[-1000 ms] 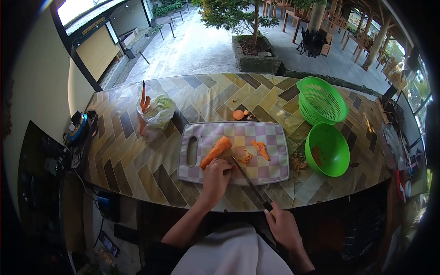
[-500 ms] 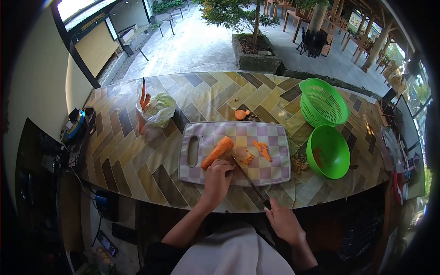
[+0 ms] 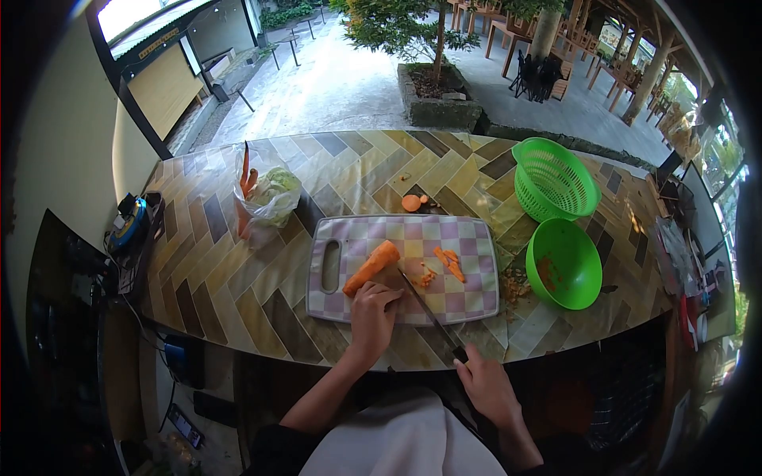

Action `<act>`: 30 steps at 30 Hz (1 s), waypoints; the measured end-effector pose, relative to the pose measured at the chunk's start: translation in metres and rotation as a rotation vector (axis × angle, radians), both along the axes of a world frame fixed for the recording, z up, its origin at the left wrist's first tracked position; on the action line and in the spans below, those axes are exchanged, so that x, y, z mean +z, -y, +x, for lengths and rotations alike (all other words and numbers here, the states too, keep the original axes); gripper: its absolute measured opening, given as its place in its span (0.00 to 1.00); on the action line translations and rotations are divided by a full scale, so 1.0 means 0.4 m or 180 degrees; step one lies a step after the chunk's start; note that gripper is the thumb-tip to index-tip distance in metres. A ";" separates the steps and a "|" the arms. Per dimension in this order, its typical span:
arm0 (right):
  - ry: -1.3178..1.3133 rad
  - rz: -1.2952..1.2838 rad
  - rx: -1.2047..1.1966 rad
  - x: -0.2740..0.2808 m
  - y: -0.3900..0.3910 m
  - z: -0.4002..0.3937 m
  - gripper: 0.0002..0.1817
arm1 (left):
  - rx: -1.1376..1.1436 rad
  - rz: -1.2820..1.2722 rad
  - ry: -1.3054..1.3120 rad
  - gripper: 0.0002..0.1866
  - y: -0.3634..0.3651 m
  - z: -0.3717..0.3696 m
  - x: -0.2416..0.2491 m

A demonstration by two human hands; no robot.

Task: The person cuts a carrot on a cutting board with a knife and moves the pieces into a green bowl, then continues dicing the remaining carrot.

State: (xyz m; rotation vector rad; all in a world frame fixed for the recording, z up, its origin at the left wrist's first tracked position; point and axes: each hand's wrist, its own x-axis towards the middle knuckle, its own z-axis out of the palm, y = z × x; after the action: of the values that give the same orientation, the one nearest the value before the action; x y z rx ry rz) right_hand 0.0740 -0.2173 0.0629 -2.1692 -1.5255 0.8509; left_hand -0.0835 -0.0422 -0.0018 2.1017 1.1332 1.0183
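The left hand (image 3: 373,309) pins the carrot (image 3: 371,266), lying diagonally on the board (image 3: 468,295), while the right hand (image 3: 484,383) grips the knife (image 3: 429,311) just right of it.

No legible text, labels or numbers on anything here.

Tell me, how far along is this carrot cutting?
Early on, it seems. A few cut pieces lie on the cutting board, and scraps sit in the green bowl. The left hand steadies the carrot; the right hand holds the knife. Most of that carrot is uncut, and more carrots wait in the plastic bag.
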 end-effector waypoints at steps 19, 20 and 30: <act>0.0008 -0.0356 0.0126 0.001 0.000 -0.012 0.14 | 0.0052 0.0111 -0.0085 0.09 0.001 -0.003 0.003; 0.0053 -0.0372 0.0124 0.002 -0.002 -0.013 0.14 | 0.0063 0.0111 -0.0083 0.09 0.001 -0.004 -0.003; 0.0239 -0.0131 0.0177 0.005 0.004 0.001 0.15 | 0.0190 0.0152 -0.0262 0.06 -0.003 -0.004 0.001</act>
State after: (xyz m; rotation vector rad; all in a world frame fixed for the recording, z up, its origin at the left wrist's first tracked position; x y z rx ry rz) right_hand 0.0744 -0.2187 0.0650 -2.2205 -1.6251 0.8340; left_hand -0.0853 -0.0411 -0.0015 2.1768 1.2296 1.0037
